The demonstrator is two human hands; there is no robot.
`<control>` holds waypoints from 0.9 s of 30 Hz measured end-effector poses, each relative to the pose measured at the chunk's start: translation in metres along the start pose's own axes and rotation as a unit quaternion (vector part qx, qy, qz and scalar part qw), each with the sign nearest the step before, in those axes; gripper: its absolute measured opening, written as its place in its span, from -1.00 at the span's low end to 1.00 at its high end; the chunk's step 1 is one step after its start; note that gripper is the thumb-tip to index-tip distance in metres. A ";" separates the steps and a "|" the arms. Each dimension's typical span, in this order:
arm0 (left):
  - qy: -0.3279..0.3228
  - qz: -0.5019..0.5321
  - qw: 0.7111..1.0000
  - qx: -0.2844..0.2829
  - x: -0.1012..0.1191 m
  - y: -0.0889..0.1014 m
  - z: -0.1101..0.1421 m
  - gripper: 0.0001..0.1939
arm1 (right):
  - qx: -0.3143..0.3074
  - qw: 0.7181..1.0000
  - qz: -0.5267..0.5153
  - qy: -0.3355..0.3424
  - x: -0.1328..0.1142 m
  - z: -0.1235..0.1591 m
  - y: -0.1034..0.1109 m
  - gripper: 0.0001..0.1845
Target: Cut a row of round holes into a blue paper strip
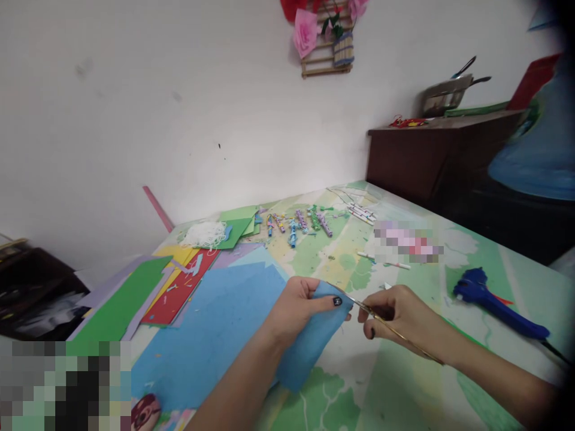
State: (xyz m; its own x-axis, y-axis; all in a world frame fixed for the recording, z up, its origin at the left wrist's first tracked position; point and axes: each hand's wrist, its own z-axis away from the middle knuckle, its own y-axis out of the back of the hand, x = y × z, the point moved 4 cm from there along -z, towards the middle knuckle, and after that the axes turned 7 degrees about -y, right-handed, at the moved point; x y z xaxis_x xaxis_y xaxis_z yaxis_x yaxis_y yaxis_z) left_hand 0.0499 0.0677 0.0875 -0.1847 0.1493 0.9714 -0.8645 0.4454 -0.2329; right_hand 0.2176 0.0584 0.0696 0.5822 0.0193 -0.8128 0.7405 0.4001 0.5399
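Scissors (pixel 366 309), gold-handled, one pair — held in the right hand (pixel 399 317), grip closed about the handles; blades at the upper right corner of the blue piece (pixel 309 359), amount of opening too fine to tell. Location of that piece: lower middle of the frame, just right of the large blue sheet (pixel 220 323). Pinched near its top by the left hand (pixel 294 308), grip closed, thumb over the near face (nail painted dark). Step in hand, by judgement: cutting along the upper edge. Called for next, by judgement: a steady pinch, fingertips clear of the blades, even closing of the handles. Also on the table (pixel 386 389) — blue glue gun (pixel 498 308), right; small decorated tubes (pixel 293 233), centre; white string (pixel 204 233), tangled, left; red sheet (pixel 179 293), left.
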 end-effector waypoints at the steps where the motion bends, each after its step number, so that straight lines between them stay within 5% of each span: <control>1: 0.000 0.001 1.000 -0.002 0.000 0.000 0.000 -0.73 | 0.001 1.000 0.002 -0.002 0.000 0.001 0.000 -0.78; 20: 0.012 0.015 1.000 -0.018 -0.005 0.000 -0.001 -0.74 | 0.029 0.999 0.035 -0.007 -0.003 0.003 0.005 -0.78; 27: -0.018 0.039 0.998 0.044 -0.008 0.009 -0.006 -0.73 | 0.078 0.992 -0.058 -0.080 0.016 0.001 0.009 -0.62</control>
State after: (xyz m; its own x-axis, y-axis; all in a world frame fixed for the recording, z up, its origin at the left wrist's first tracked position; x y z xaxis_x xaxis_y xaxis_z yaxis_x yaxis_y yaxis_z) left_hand 0.0465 0.0758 0.0772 -0.2694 0.1479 0.9516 -0.8842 0.3534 -0.3053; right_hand 0.2338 0.0617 0.0618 0.5268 -0.1696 -0.8329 0.8411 0.2451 0.4821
